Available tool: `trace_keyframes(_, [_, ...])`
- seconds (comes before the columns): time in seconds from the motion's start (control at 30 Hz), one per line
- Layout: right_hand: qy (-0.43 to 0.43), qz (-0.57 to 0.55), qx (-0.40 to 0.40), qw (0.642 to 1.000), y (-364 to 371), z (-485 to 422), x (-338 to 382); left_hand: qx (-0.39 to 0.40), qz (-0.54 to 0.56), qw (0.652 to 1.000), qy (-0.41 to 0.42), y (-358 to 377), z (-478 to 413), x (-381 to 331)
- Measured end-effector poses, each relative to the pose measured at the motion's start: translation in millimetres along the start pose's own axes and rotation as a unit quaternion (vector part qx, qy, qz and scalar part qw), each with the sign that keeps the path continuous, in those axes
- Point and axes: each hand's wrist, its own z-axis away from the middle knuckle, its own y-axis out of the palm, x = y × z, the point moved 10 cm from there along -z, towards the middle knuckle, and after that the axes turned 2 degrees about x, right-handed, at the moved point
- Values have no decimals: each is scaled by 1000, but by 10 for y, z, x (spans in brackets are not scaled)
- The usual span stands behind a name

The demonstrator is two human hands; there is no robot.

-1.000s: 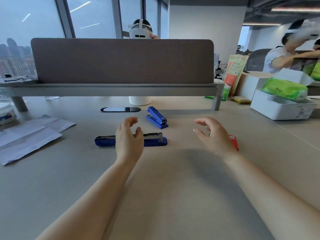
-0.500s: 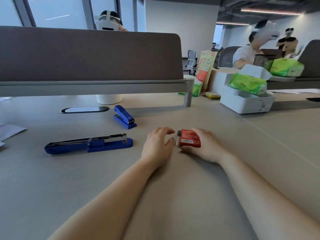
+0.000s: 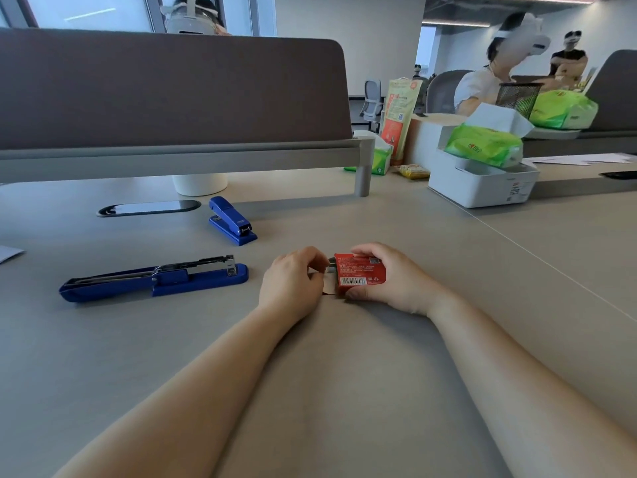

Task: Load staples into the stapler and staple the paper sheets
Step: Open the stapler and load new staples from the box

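Note:
A small red staple box [image 3: 358, 274] sits low over the desk, gripped from the right by my right hand [image 3: 396, 277]. My left hand [image 3: 293, 282] pinches at the box's open left end, where a grey inner part shows; what the fingertips hold is hidden. A long blue stapler [image 3: 155, 279] lies to the left, folded open flat with its metal staple channel up. A second, smaller blue stapler [image 3: 231, 220], closed, stands farther back. A corner of a paper sheet [image 3: 8, 252] shows at the left edge.
A brown divider panel [image 3: 165, 88] on a grey rail crosses the back of the desk, with a white cup [image 3: 200, 183] and a black cable slot [image 3: 148, 208] below it. A white box with green tissue packs [image 3: 482, 167] stands at the right. People sit beyond.
My right hand picked up the red box from the desk and both hands came together on it. The view shifted right, so the papers slid almost out of sight at the left.

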Motion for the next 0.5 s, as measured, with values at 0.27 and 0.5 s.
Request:
trace_keyframes(0.27, [5,-17,18,1000,32,32,42,-12,-9,1000,-17,-51,5,39])
trace_keyframes(0.5, [9,-33,36,999,61,61,77,-9,-43,999,-9,-26,-5,21])
